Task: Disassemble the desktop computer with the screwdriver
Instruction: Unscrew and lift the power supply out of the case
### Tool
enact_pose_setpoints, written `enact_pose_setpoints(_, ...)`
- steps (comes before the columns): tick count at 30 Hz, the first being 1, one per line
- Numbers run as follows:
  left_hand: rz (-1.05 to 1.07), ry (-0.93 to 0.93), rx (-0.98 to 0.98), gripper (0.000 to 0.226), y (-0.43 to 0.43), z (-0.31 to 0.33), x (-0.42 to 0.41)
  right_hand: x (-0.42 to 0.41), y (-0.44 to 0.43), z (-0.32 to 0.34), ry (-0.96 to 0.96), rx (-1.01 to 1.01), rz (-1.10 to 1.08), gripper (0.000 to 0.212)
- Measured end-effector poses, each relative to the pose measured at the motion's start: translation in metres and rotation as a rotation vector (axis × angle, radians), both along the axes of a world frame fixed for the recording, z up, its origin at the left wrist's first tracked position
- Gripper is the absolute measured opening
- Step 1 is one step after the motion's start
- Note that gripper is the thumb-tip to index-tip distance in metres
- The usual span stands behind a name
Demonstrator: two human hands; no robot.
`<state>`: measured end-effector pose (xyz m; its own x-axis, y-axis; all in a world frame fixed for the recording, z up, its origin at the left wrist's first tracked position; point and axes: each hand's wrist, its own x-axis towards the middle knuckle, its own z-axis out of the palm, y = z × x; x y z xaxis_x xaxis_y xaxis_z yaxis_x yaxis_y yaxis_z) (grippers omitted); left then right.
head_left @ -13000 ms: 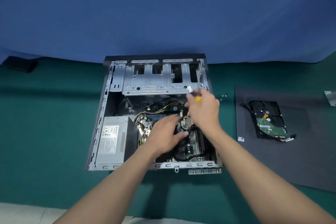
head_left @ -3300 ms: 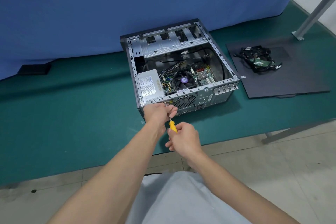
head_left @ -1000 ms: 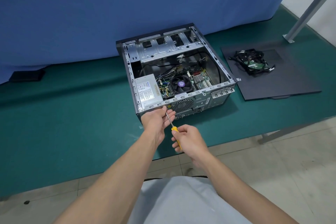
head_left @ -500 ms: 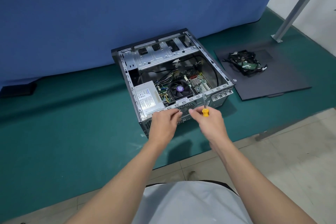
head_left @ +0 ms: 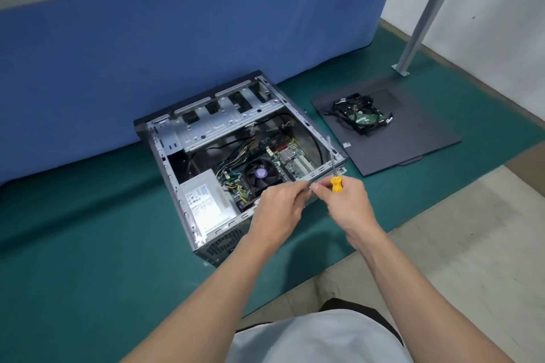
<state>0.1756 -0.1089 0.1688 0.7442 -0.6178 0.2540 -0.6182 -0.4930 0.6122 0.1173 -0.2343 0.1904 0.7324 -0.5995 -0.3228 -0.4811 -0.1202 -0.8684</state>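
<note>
Both hands have lifted off the case's rear wall, and the screwdriver (head_left: 336, 184) now stands shaft-up. The green surface (head_left: 88, 244) is backed by a blue curtain (head_left: 177, 53), with grey floor (head_left: 472, 230) beyond its front edge. The desktop computer (head_left: 224, 127) lies open near the front edge, fan and boards exposed. The right hand (head_left: 348, 203) grips the yellow handle. The left hand (head_left: 278, 209) has its fingertips pinched together; whether they hold anything cannot be told.

The power supply (head_left: 206, 203) label's print is too small to read.
</note>
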Motion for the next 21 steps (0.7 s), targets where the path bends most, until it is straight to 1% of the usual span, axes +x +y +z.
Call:
enact_pose_setpoints(3,0.157,-0.019,0.053,0.025,-0.032,-0.007,0.017,0.015,-0.044,0.003,-0.038,-0.064,-0.056,0.012)
enact_pose_setpoints(5,0.288,-0.027,0.13,0.03,-0.055,-0.013,0.031,0.032,-0.078,0.002,-0.029,-0.13,-0.033,0.013)
enact_pose_setpoints(8,0.489,0.039,0.209,0.045,-0.087,-0.021,0.05,0.064,-0.127,-0.009,0.024,-0.222,0.066,0.014)
enact_pose_setpoints(11,0.665,0.145,0.33,0.058,-0.102,-0.027,0.062,0.104,-0.164,-0.027,0.082,-0.299,0.22,0.016)
enact_pose_setpoints(14,0.736,0.228,0.408,0.064,-0.102,-0.034,0.068,0.153,-0.184,-0.051,0.117,-0.42,0.394,0.016)
enact_pose_setpoints(17,0.732,0.212,0.424,0.06,-0.103,-0.035,0.071,0.199,-0.191,-0.074,0.13,-0.5,0.524,0.018)
enact_pose_setpoints(19,0.725,0.223,0.437,0.06,-0.102,-0.036,0.071,0.222,-0.193,-0.091,0.164,-0.554,0.582,0.014)
enact_pose_setpoints(21,0.758,0.297,0.441,0.062,-0.103,-0.04,0.073,0.244,-0.194,-0.11,0.211,-0.594,0.621,0.014)
